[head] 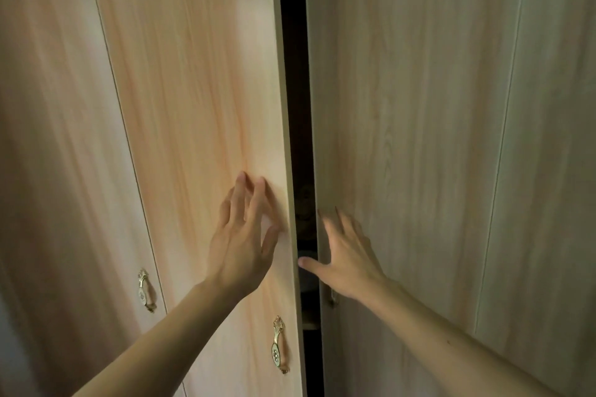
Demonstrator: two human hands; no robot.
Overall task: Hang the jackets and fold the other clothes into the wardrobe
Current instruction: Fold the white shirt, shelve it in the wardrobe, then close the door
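Here both flat, empty hands, left hand [240,248] and right hand [346,263], flank the wardrobe doors' [200,106] narrow gap [295,106].

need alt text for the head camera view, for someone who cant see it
Two bare hands rest flat on a pair of pale wood-grain wardrobe doors, the left hand on the left door and the right hand on the right door. A narrow dark gap separates the doors. An ornate handle hangs below the left hand.

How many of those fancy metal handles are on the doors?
2 clearly: one handle on the far-left door, another below the left hand. A third seems mostly hidden behind the right hand.
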